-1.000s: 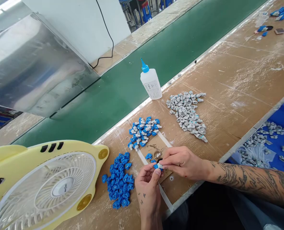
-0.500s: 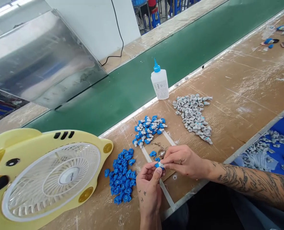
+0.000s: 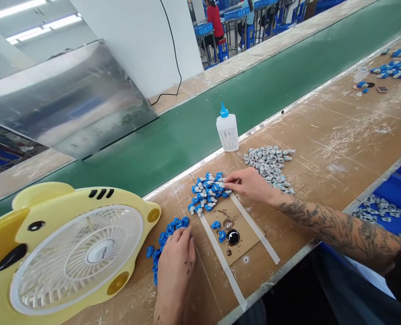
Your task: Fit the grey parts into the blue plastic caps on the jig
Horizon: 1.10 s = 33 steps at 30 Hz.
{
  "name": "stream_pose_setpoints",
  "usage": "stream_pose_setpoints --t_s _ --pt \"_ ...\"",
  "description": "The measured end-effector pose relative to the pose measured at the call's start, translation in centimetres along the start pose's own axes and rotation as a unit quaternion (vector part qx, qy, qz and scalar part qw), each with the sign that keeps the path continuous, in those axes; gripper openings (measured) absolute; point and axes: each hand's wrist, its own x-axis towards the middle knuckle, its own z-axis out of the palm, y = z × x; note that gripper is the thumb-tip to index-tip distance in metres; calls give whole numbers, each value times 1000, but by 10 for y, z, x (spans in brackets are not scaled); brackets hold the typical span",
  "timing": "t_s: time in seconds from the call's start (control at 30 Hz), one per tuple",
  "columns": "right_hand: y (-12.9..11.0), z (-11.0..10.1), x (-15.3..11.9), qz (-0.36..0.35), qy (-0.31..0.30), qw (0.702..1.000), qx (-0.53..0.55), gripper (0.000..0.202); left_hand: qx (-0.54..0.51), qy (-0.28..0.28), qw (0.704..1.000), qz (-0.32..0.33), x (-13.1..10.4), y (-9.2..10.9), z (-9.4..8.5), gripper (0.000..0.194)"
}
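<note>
The right hand point(image 3: 246, 184) sets a finished piece on the mid-frame blue-and-grey pile point(image 3: 207, 192), the left hand point(image 3: 174, 257) lies flat on the lower blue caps point(image 3: 168, 230), and many grey parts point(image 3: 270, 163) wait.

left hand point(image 3: 175, 262) covering blue parts point(image 3: 168, 230), fan point(image 3: 68, 253) cropped

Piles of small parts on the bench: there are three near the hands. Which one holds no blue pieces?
The grey pile, farthest right, just below the glue bottle. The pile under the left hand is all blue; the one at the right hand mixes blue with white.
</note>
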Motion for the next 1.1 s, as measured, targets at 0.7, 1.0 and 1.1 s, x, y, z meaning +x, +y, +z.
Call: stream_pose_setpoints --t_s 0.7,1.0,1.1 --pt "35 -76 -8 -141 -268 856 -420 17 -447 0 889 -105 -6 38 12 25" --pt "53 -70 -5 -190 -211 910 -304 24 -366 5 924 -110 -32 61 24 24" --pt "54 -69 -12 -169 -160 948 -217 27 -310 14 948 -66 -36 66 26 21"
